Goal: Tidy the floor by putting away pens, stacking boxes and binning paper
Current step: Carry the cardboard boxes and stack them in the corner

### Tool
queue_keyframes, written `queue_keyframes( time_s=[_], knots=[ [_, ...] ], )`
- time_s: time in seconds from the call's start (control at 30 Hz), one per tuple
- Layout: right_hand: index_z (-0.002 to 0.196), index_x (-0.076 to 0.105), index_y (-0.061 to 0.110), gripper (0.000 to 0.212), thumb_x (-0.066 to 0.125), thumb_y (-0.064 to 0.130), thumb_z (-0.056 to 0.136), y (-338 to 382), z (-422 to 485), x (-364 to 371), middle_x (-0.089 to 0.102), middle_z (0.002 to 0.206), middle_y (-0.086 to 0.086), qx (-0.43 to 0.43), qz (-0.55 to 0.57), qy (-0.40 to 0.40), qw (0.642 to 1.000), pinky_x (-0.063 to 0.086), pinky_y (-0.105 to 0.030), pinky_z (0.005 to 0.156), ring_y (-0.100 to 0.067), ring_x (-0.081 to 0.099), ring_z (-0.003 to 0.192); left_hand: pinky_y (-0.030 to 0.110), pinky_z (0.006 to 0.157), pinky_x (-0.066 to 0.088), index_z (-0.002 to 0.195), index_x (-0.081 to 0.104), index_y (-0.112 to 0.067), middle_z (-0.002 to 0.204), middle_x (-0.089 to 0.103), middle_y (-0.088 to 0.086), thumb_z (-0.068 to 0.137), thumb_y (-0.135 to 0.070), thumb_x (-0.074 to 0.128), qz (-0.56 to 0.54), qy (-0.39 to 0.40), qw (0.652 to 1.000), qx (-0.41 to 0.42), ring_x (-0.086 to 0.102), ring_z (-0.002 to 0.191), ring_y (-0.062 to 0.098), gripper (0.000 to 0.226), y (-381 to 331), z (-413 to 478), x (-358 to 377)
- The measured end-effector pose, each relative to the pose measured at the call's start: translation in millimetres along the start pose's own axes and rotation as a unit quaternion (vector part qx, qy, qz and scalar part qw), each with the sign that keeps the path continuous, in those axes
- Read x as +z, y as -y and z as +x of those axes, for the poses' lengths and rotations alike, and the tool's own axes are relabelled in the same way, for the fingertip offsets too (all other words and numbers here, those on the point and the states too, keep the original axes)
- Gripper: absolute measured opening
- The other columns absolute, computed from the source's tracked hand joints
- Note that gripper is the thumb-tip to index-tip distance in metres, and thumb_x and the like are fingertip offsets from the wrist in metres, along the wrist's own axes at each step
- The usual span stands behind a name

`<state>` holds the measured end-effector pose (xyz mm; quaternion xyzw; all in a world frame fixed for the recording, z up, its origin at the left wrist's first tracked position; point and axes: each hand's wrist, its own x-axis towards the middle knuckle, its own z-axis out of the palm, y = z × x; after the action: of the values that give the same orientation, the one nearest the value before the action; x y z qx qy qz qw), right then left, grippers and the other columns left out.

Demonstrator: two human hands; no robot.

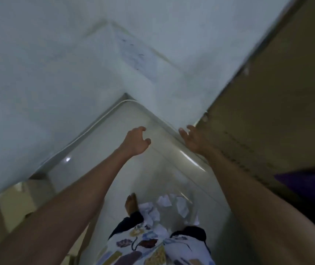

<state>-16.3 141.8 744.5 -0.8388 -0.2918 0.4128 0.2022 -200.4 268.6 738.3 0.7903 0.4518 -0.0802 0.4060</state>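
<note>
While both arms reached toward the wall corner, the right hand [193,139] lay with fingers spread against the edge of the tall cardboard box [267,111], gripping nothing, likely to steady or shift it for stacking. The left hand [136,140] hung loosely curled and empty. Crumpled paper [163,201] lay on the floor by the feet, not yet binned. A smaller box [17,199] sat far left.

Dim, cool, flat light with soft shadows. Motion blur smears the whole frame, worst on the box [279,83] and the papers [164,201]. Small glare spots shine on the floor [67,159]. The wide-angle lens bends the edges.
</note>
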Motion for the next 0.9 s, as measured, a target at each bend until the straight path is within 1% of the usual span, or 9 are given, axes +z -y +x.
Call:
queue_keyframes(
  time_s=[0.1,0.17,0.23,0.33,0.4,0.5,0.6,0.8,0.9],
  knots=[
    [0.15,0.022,0.01,0.072,0.035,0.055,0.096,44,17,46,0.033,0.152,-0.017,-0.017,-0.053,0.049,0.997,0.026,-0.036,0.114,-0.031,0.036,0.138,0.034,0.113,0.028,0.144,0.034,-0.007,0.149,0.037,0.015,0.091,-0.029,0.057,-0.029,-0.037,0.998,-0.052,0.035,0.136,0.03,0.062,64,-7,-36],
    [0.151,0.021,0.013,0.075,0.034,0.06,0.094,67,25,62,0.03,0.154,-0.014,-0.04,-0.073,0.066,0.994,0.025,-0.04,0.116,-0.03,0.034,0.14,0.035,0.112,0.03,0.144,0.034,-0.007,0.147,0.039,0.016,0.09,-0.029,0.058,-0.051,-0.055,0.994,-0.079,0.036,0.135,0.031,0.062,91,-12,-48],
    [0.151,0.022,0.014,0.077,0.035,0.063,0.092,87,36,78,0.031,0.154,-0.014,-0.06,-0.088,0.079,0.991,0.026,-0.044,0.116,-0.03,0.034,0.14,0.035,0.111,0.03,0.143,0.035,-0.008,0.148,0.038,0.015,0.091,-0.029,0.057,-0.067,-0.069,0.99,-0.103,0.036,0.135,0.031,0.06,113,-19,-58],
    [0.149,0.025,0.011,0.072,0.037,0.056,0.095,115,47,95,0.033,0.152,-0.016,-0.091,-0.115,0.092,0.985,0.027,-0.041,0.115,-0.031,0.036,0.138,0.034,0.11,0.03,0.142,0.036,-0.009,0.147,0.039,0.015,0.091,-0.028,0.057,-0.097,-0.087,0.982,-0.137,0.036,0.134,0.03,0.058,139,-27,-63],
    [0.149,0.026,0.009,0.069,0.037,0.053,0.096,125,55,103,0.034,0.152,-0.016,-0.102,-0.135,0.103,0.98,0.027,-0.038,0.115,-0.031,0.037,0.138,0.032,0.109,0.03,0.142,0.037,-0.008,0.147,0.04,0.015,0.091,-0.028,0.057,-0.11,-0.092,0.978,-0.152,0.037,0.134,0.029,0.058,150,-30,-62],
    [0.148,0.027,0.009,0.071,0.037,0.056,0.095,135,67,114,0.036,0.151,-0.015,-0.129,-0.171,0.134,0.968,0.028,-0.038,0.114,-0.03,0.039,0.136,0.031,0.108,0.031,0.141,0.039,-0.006,0.146,0.041,0.016,0.092,-0.027,0.057,-0.121,-0.098,0.972,-0.174,0.039,0.134,0.029,0.056,160,-35,-61],
    [0.148,0.029,0.009,0.071,0.038,0.056,0.095,143,80,121,0.037,0.15,-0.016,-0.13,-0.172,0.147,0.965,0.029,-0.037,0.113,-0.029,0.041,0.135,0.031,0.107,0.032,0.138,0.042,-0.007,0.144,0.044,0.016,0.092,-0.027,0.057,-0.136,-0.109,0.964,-0.201,0.041,0.132,0.029,0.053,166,-39,-63],
    [0.15,0.024,0.013,0.074,0.036,0.06,0.094,162,99,148,0.037,0.15,-0.016,-0.164,-0.219,0.253,0.928,0.029,-0.037,0.114,-0.027,0.039,0.136,0.033,0.106,0.033,0.137,0.043,-0.006,0.143,0.045,0.016,0.093,-0.027,0.055,-0.175,-0.17,0.925,-0.29,0.043,0.131,0.03,0.05,175,-53,-60],
    [0.151,0.022,0.013,0.075,0.033,0.062,0.094,168,103,158,0.035,0.151,-0.016,-0.181,-0.246,0.29,0.907,0.028,-0.037,0.114,-0.028,0.038,0.137,0.032,0.107,0.032,0.138,0.043,-0.007,0.144,0.044,0.014,0.094,-0.027,0.054,-0.193,-0.193,0.907,-0.32,0.043,0.131,0.029,0.049,173,-64,-52]
  ],
)
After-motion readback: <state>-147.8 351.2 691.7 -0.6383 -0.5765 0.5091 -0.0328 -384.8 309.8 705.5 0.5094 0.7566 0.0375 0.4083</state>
